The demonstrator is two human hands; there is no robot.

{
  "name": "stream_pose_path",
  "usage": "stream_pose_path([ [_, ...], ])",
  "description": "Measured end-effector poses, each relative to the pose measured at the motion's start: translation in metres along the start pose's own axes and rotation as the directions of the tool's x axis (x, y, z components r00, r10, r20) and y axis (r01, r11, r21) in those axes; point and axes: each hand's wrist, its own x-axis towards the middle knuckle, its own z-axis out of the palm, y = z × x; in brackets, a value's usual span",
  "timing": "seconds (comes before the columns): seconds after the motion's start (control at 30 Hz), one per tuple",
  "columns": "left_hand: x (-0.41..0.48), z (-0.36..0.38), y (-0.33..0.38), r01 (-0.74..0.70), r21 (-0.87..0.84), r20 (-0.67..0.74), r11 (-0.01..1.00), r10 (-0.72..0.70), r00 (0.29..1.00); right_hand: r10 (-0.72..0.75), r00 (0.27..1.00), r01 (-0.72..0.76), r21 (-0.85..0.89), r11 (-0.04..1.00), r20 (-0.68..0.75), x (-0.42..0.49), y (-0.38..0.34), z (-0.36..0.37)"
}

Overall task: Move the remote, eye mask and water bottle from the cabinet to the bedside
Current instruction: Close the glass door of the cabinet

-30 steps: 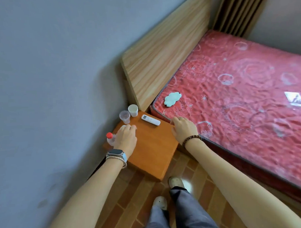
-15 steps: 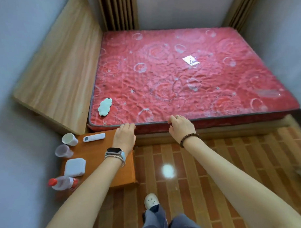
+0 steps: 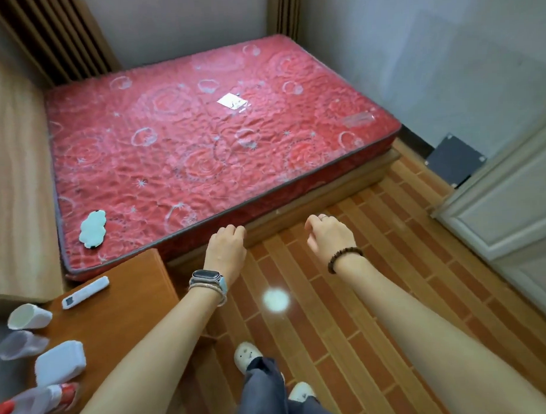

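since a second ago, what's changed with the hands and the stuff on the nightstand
Both hands came off: the left hand left the nightstand, the right hand left the mattress edge; both hang empty over the floor. The remote, bottle and eye mask stayed put.

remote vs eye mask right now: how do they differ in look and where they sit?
The remote is a slim white bar; the eye mask is a pale green, cloud-shaped soft pad. The remote lies on the orange bedside cabinet; the eye mask lies on the red mattress near its corner. Shared: both lie flat, untouched, and both hands are empty.
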Motion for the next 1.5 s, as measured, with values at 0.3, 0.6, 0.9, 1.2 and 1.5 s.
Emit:
stream_pose_path([
  [0.3, 0.023, 0.008, 0.161, -0.369, -0.001, 0.041, 0.930, 0.368, 0.929, 0.369, 0.924, -0.368, 0.025, 0.930, -0.105, -0.119, 0.133, -0.039],
  [0.6, 0.044, 0.031, 0.340, -0.699, -0.050, 0.071, 0.713, 0.701, 0.710, 0.719, 0.676, -0.713, 0.100, 0.694, -0.161, -0.234, 0.242, -0.071],
  [0.9, 0.058, 0.053, 0.505, -0.892, -0.173, 0.050, 0.417, 0.909, 0.415, 0.913, 0.347, -0.913, 0.145, 0.381, -0.215, -0.312, 0.319, -0.107],
  [1.2, 0.071, 0.046, 0.635, -0.970, -0.206, -0.021, 0.130, 0.990, 0.137, 0.948, 0.068, -0.974, 0.187, 0.131, -0.312, -0.361, 0.368, -0.150],
  [1.5, 0.023, 0.053, 0.730, -0.967, -0.250, -0.054, -0.045, 0.998, -0.032, 0.924, -0.145, -0.950, 0.310, -0.030, -0.354, -0.440, 0.387, -0.169],
])
